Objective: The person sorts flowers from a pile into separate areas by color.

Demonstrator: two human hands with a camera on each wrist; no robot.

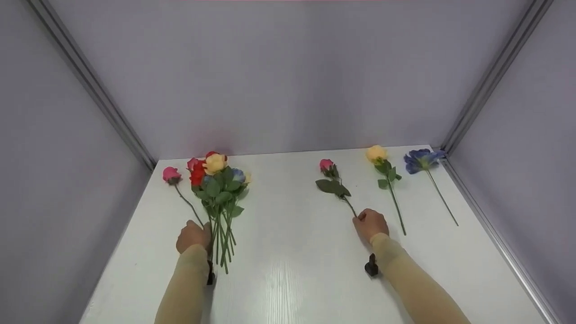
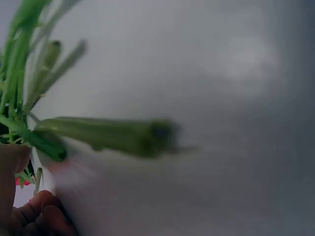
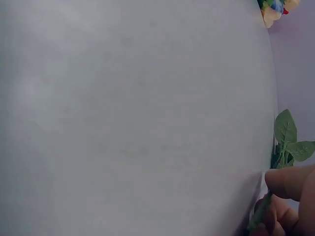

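Observation:
My left hand point(image 1: 193, 236) is at the lower stem of a pink rose point(image 1: 171, 174) lying at the table's far left. In the left wrist view, the thin stem end shows between its thumb and curled fingers point(image 2: 44, 211). Right beside this hand lies a bunch of flowers point(image 1: 218, 195) with red, yellow, pink and blue heads; its cut stems point(image 2: 113, 135) loom large in the left wrist view. My right hand point(image 1: 371, 224) pinches the lower stem of another pink rose point(image 1: 326, 165), whose dark green leaves point(image 1: 332, 186) lie above the fingers. This stem point(image 3: 261, 212) shows between thumb and fingers in the right wrist view.
Right of my right hand lie a yellow rose point(image 1: 376, 154) and a blue flower point(image 1: 423, 160), both with stems toward me. The white table point(image 1: 279, 252) meets pale grey walls point(image 1: 288, 81) behind and at both sides. A black wrist camera point(image 1: 371, 266) sits by my right wrist.

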